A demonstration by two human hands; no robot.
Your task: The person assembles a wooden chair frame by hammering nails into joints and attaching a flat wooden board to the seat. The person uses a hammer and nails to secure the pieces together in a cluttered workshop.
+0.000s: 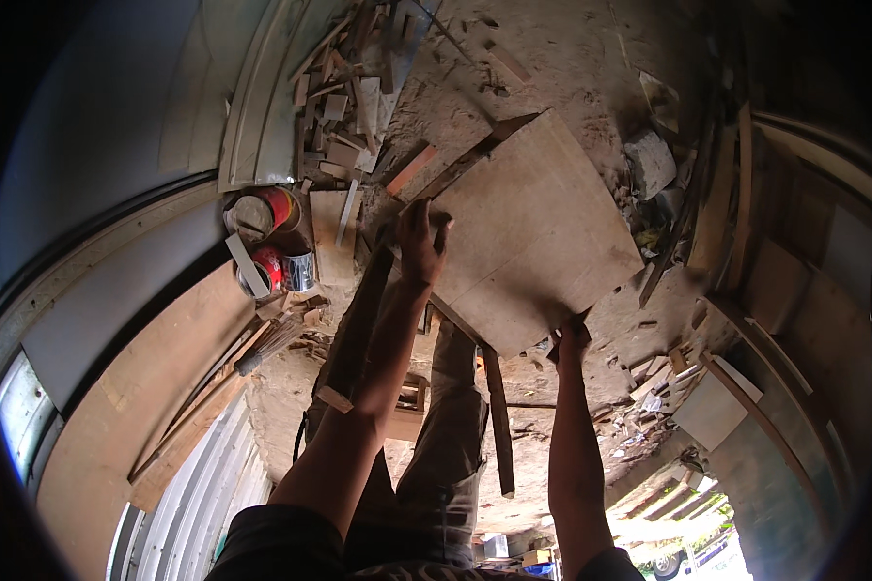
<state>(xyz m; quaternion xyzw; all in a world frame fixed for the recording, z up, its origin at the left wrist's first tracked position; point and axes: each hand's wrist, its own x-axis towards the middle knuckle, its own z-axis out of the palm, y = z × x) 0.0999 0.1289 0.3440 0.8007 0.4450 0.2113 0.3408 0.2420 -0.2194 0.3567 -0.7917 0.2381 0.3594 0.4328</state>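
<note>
A large flat plywood board (pixel 538 232) is held out in front of me above a sawdust-covered floor. My left hand (pixel 422 240) grips the board's left edge, fingers curled over it. My right hand (pixel 572 339) holds the board's near lower corner from underneath, mostly hidden by the wood. Both forearms reach up from the lower edge. My legs in grey trousers (pixel 451 455) show below the board.
Two red-lidded tins (pixel 266 213) and a smaller can (pixel 298 271) stand at the left beside offcuts. A pile of wood scraps (pixel 344 107) lies beyond them. Long planks (pixel 194 407) lean at the lower left. More boards and debris (pixel 688 378) crowd the right. A wood strip (pixel 499 426) lies by my feet.
</note>
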